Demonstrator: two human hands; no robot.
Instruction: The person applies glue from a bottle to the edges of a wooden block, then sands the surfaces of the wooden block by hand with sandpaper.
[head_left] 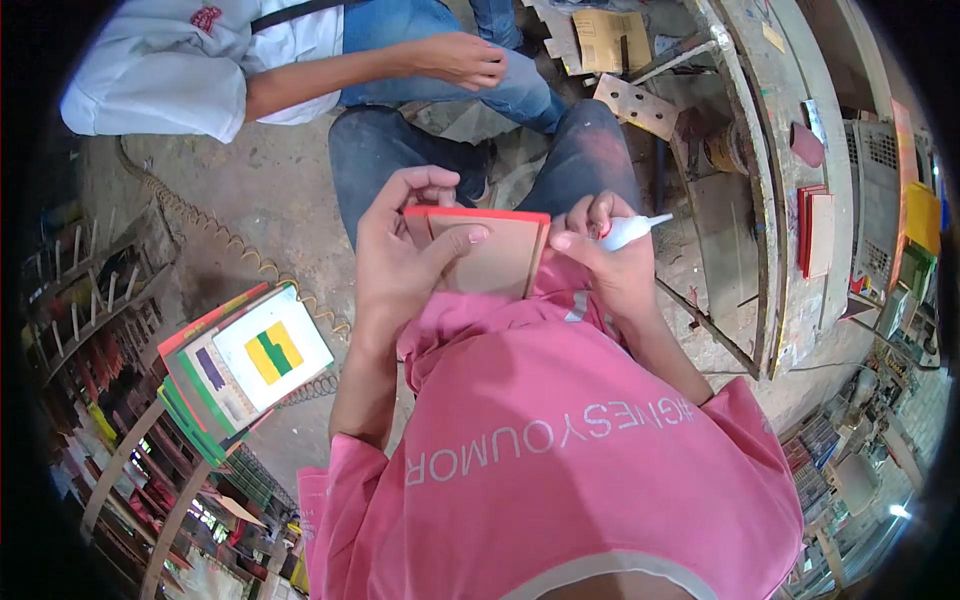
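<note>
My left hand grips a shallow brown panel with a red-painted rim, its thumb lying across the brown face and fingers behind the far edge. The panel is tilted up above my lap. Just right of it, my right hand is closed around a white squeeze bottle with a narrow nozzle, which points away to the right. The right thumb tip is close to the panel's right rim. A small red bit shows between the right fingers and the bottle.
A person in a white shirt and jeans sits opposite. At left, a stack of coloured boards stands near a coiled yellow hose. Right, a worn wooden bench carries red-edged panels. Cardboard lies at the top.
</note>
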